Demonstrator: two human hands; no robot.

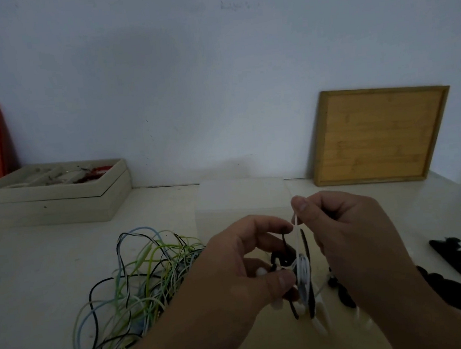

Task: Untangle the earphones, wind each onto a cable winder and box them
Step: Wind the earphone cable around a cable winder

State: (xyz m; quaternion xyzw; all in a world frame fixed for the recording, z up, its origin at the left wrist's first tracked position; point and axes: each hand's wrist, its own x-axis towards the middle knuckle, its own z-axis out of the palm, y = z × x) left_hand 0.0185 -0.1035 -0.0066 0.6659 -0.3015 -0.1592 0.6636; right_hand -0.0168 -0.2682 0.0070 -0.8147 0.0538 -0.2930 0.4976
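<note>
Wall (213, 63) is filling the upper half, meeting a cream tabletop (36, 277) whose far edge is carrying a leaning bamboo board (380, 136) at right and a beige compartment box (54, 202) at left. Open surface is lying between them, around a translucent plastic box (240, 198). Tangled earphones (138, 284) are sprawling front left, and spare black cable winders (457, 262) are lying at right. Above the near table, the left hand (241, 269) is pinching a black winder (305, 251), while the right hand (353, 233) is pinching the white earphone cable (297, 232) taut above it.
</note>
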